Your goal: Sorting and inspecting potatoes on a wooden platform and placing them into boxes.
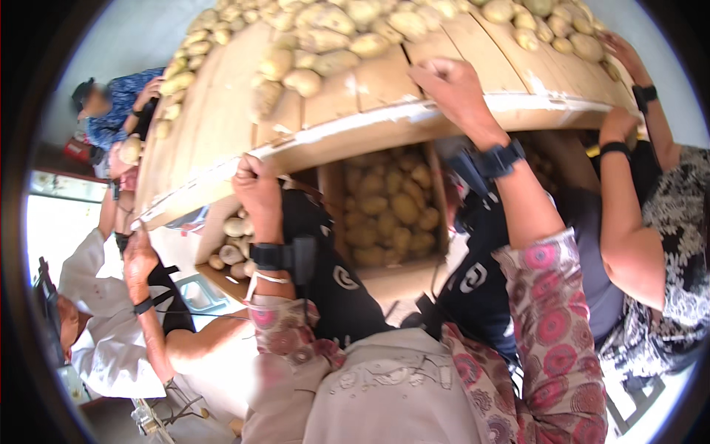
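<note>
My right hand (452, 86) is curled closed above the planks of a wooden table (384, 90). Any object inside its fingers is hidden. At the table's near edge, my left hand (256, 182) is also closed, knuckles up, and its palm side cannot be seen. Potatoes (370, 46) lie heaped across the far part of the table. Closest to my right hand are the front potatoes of the heap, including a pale one (303, 81) to its left. Both wrists wear dark straps.
Below the table edge, between my knees, stands a box (333, 214) of potatoes (392, 211). Another carton (209, 255) with potatoes sits left of my leg. Co-workers sit close by: one hand (139, 260) on the left, another person's hand (620, 124) on the right, and a person in blue (122, 107) at the far left.
</note>
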A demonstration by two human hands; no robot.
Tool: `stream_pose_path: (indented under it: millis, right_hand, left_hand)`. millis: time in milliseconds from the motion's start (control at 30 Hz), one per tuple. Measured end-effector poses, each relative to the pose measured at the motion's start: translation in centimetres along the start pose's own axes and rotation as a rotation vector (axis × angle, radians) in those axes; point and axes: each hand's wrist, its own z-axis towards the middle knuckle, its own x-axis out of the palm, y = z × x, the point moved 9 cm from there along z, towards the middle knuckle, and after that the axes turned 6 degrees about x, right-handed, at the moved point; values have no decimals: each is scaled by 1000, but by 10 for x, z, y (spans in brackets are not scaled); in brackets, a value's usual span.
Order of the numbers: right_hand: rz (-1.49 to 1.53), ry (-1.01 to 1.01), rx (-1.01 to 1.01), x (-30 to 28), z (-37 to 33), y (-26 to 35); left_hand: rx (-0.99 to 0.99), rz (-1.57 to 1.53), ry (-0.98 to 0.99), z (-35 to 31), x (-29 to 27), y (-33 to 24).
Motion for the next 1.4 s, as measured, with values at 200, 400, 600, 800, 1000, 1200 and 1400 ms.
stream_pose_path:
  millis: [200, 400, 600, 800, 1000, 1200, 1400]
  right_hand:
    - [143, 30, 11, 5, -1, -27]
    - [184, 43, -9, 16, 1, -24]
    - [-43, 103, 76, 23, 2, -24]
    - [-274, 221, 7, 43, 0, -21]
    - [-269, 239, 50, 42, 1, -29]
    - [-218, 249, 62, 42, 0, -31]
    - [-251, 239, 45, 40, -1, -30]
  left_hand:
    - [-68, -48, -149, -4, -2, -7]
    - [-103, -3, -60, 0, -3, 4]
    - [-137, -55, -154, 3, 6, 12]
    - [-175, 196, -141, 44, 10, 26]
    - [-414, 85, -18, 89, 39, 72]
    - [-454, 56, 194, 97, 49, 77]
    - [-489, -20, 283, 78, 57, 62]
